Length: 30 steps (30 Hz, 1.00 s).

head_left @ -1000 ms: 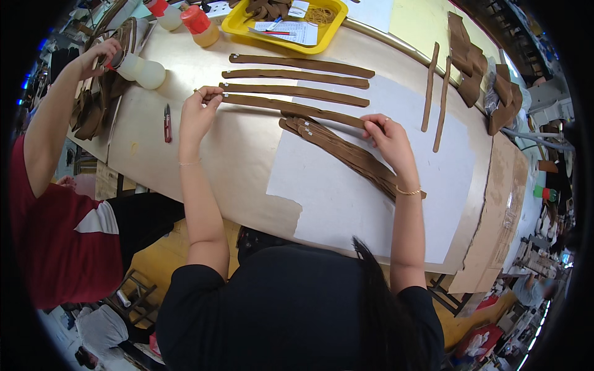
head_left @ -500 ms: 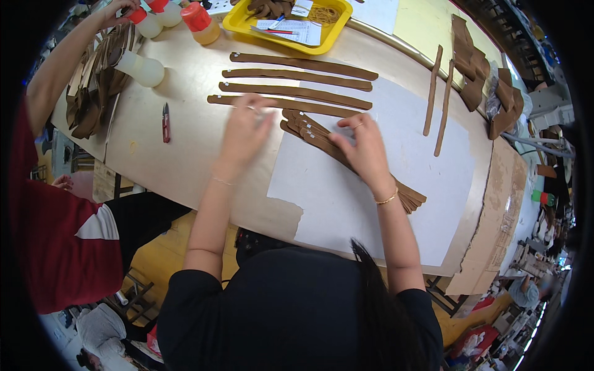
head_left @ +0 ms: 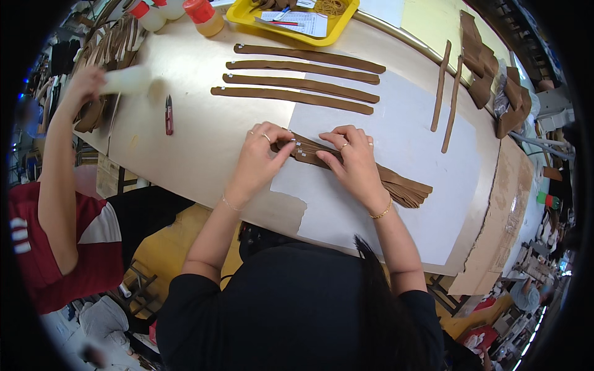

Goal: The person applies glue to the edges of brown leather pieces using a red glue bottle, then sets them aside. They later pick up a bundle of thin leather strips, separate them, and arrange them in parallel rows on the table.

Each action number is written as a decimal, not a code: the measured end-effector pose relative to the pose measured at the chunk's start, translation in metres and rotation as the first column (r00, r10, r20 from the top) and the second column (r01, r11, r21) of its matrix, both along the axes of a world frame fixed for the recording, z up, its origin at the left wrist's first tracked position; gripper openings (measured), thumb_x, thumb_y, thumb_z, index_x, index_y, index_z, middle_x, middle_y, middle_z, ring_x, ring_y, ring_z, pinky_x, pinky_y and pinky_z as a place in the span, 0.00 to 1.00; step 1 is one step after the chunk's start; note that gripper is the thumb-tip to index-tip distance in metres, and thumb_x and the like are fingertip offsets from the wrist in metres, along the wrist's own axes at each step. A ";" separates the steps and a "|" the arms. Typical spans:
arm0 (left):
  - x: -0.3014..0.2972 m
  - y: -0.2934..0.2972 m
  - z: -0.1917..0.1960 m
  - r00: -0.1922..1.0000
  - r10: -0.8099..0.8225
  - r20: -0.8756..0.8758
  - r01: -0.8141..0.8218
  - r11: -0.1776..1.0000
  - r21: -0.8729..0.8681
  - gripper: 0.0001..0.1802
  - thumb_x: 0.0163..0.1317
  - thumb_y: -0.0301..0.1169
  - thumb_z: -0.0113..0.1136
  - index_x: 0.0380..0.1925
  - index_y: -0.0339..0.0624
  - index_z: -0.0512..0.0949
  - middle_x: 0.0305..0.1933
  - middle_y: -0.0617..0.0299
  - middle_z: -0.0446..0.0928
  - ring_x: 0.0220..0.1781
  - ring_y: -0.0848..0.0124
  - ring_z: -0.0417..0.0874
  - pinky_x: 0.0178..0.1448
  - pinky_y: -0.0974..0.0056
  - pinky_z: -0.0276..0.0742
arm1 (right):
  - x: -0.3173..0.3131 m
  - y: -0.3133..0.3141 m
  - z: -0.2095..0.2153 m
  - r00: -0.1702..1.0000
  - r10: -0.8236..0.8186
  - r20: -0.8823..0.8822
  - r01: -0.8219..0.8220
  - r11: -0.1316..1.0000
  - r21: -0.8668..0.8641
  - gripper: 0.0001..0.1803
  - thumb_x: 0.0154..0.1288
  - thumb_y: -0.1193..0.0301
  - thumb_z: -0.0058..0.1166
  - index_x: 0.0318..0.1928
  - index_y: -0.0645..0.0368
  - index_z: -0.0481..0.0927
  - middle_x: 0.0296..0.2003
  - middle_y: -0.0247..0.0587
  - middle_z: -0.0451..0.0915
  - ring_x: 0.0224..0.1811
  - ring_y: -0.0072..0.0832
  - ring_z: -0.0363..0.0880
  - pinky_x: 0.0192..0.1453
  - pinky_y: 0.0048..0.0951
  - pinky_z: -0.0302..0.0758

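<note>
A fanned bundle of brown fabric strips (head_left: pixel 402 185) with small white tags lies slantwise on white paper. At its tagged left end, the thumb and fingertips of my left hand (head_left: pixel 257 159) pinch strip ends. My right hand (head_left: pixel 359 164) grips the bundle farther along, thumb on the near side and fingers on the far side. Beyond my hands, several single brown strips (head_left: pixel 297 96) lie roughly parallel, each tagged at the left end. Which strips my fingers hold cannot be made out.
Red snips (head_left: pixel 168 117) lie at left. A co-worker's hand (head_left: pixel 86 83) holds a blurred pale bottle (head_left: pixel 127 80). A yellow tray (head_left: pixel 322 41) and a red-capped bottle (head_left: pixel 207 21) stand at the back. Two narrow strips (head_left: pixel 440 86) and brown pieces (head_left: pixel 479 62) lie at right; cardboard (head_left: pixel 495 216) covers the right edge.
My left hand has come down from the laid-out strips to the bundle's tagged end. My right hand has closed on the bundle, which has shifted slightly. The co-worker's hand now grasps a bottle.
</note>
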<state>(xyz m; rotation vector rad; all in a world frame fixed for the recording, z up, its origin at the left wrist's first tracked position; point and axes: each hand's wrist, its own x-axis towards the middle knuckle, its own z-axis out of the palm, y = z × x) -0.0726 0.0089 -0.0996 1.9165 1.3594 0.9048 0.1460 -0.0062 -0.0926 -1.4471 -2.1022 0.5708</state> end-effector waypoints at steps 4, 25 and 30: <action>0.003 -0.017 -0.015 0.998 -0.026 -0.060 0.027 1.000 0.001 0.12 0.51 0.30 0.72 0.34 0.42 0.80 0.39 0.62 0.77 0.44 0.63 0.75 0.54 0.59 0.68 | 0.000 0.000 0.000 0.999 -0.006 -0.046 0.008 0.999 0.036 0.14 0.58 0.66 0.64 0.44 0.55 0.83 0.42 0.36 0.75 0.45 0.33 0.71 0.52 0.35 0.63; 0.006 -0.023 0.002 0.980 -0.171 -0.101 0.182 0.977 0.113 0.09 0.49 0.25 0.70 0.28 0.40 0.78 0.37 0.59 0.76 0.37 0.59 0.76 0.48 0.56 0.70 | -0.008 -0.008 0.004 0.985 0.172 -0.001 -0.172 0.984 0.038 0.15 0.53 0.64 0.68 0.41 0.52 0.83 0.42 0.31 0.76 0.43 0.30 0.71 0.53 0.34 0.61; 0.009 -0.024 0.031 0.929 -0.065 0.366 0.157 0.961 -0.228 0.10 0.57 0.20 0.65 0.35 0.38 0.74 0.39 0.60 0.77 0.38 0.71 0.78 0.45 0.66 0.75 | 0.007 -0.013 0.016 0.978 0.187 -0.093 -0.197 0.974 -0.114 0.11 0.57 0.63 0.65 0.35 0.56 0.81 0.34 0.33 0.77 0.40 0.31 0.71 0.54 0.35 0.60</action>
